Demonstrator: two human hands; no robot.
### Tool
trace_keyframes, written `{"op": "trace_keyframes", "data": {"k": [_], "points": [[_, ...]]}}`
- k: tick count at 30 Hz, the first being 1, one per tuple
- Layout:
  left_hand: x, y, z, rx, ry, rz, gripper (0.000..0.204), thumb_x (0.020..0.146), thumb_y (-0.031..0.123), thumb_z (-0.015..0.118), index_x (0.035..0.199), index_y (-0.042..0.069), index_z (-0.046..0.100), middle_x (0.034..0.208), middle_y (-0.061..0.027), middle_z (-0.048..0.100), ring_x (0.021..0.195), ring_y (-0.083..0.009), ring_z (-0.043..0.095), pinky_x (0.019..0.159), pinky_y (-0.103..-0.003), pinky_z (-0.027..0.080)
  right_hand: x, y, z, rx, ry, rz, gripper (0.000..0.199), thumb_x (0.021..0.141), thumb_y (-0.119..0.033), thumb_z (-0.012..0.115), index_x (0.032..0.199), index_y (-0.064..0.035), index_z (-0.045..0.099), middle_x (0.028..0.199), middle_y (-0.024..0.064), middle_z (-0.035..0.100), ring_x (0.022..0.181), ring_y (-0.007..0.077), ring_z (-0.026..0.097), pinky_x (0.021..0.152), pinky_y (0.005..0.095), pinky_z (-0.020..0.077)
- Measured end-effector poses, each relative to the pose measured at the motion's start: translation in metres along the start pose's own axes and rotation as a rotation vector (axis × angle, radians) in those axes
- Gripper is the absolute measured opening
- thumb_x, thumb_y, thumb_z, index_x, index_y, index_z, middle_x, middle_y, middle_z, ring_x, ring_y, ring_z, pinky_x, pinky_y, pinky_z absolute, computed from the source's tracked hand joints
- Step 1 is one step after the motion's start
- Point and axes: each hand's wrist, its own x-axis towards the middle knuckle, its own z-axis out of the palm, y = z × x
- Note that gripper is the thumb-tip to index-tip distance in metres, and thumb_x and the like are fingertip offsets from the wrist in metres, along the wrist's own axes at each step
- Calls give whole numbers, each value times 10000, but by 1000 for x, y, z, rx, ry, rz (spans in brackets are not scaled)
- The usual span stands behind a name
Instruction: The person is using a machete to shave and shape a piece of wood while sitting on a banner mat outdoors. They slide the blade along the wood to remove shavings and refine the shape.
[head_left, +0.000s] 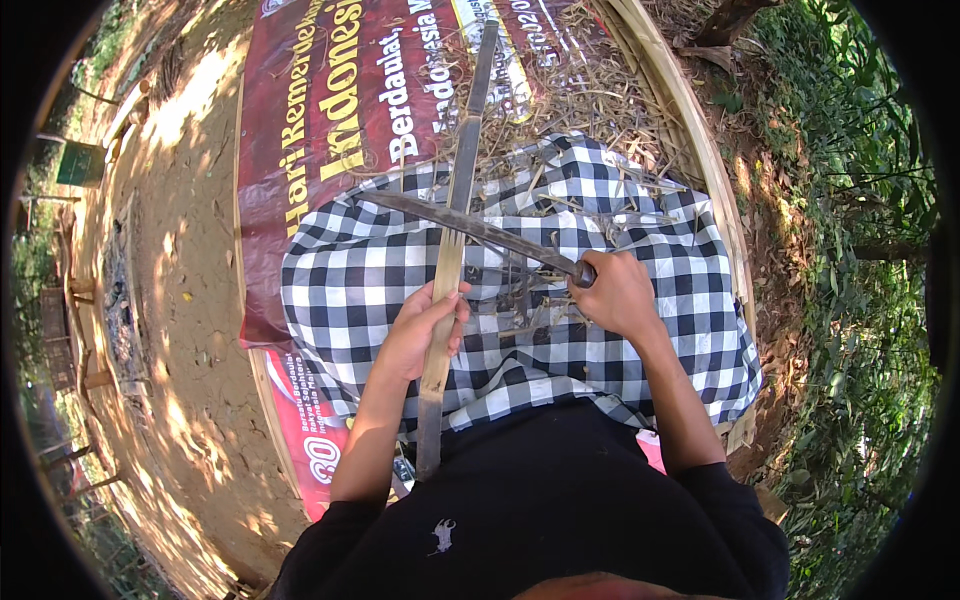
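One bamboo strip (450,240) gripped by left hand (425,330); one long knife (470,226) clenched in right hand (618,293), laid across strip over one checkered cloth (640,350).

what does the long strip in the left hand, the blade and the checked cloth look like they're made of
The long pale strip looks like split bamboo: tan, matte, fibrous. The long dark blade seems to be dull, unpolished metal, grey and thin-edged. The black-and-white checked cloth appears to be woven fabric, soft and creased over the lap.
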Motion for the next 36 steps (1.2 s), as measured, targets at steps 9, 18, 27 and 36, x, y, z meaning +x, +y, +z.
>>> {"op": "trace_keyframes", "data": {"k": [9, 18, 27, 36], "points": [[-26, 4, 17, 95, 36, 129, 385, 1107, 338, 335, 1229, -1, 468, 741, -14, 417, 448, -50, 338, 400, -207, 328, -11, -3, 10, -158, -12, -132, 187, 683, -225, 714, 751, -55, 679, 651, 140, 673, 610, 371, 653, 676, 482, 525], [-39, 17, 37, 292, 26, 179, 436, 1102, 404, 310, 1169, 3, 468, 669, 10, 398, 421, -42, 335, 387, -218, 317, 15, -17, 10, -114, 43, -307, 217, 654, -217, 733, 703, -35, 625, 617, 145, 643, 598, 377, 638, 625, 467, 517], [-37, -8, 35, 465, 56, 317, 373, 1100, 323, 368, 1110, -32, 483, 667, 20, 411, 466, -27, 349, 400, -215, 328, 43, 13, 25, -67, 121, -501, 212, 578, -159, 719, 721, -63, 595, 655, 129, 634, 671, 375, 616, 685, 462, 490], [-35, -15, 46, 361, 105, 248, 334, 1095, 334, 377, 1122, 12, 459, 674, 22, 401, 447, -27, 349, 394, -219, 331, 94, 51, 23, -143, 257, -168, 206, 669, -208, 711, 736, -24, 647, 695, 168, 668, 697, 421, 645, 708, 513, 516]]}}
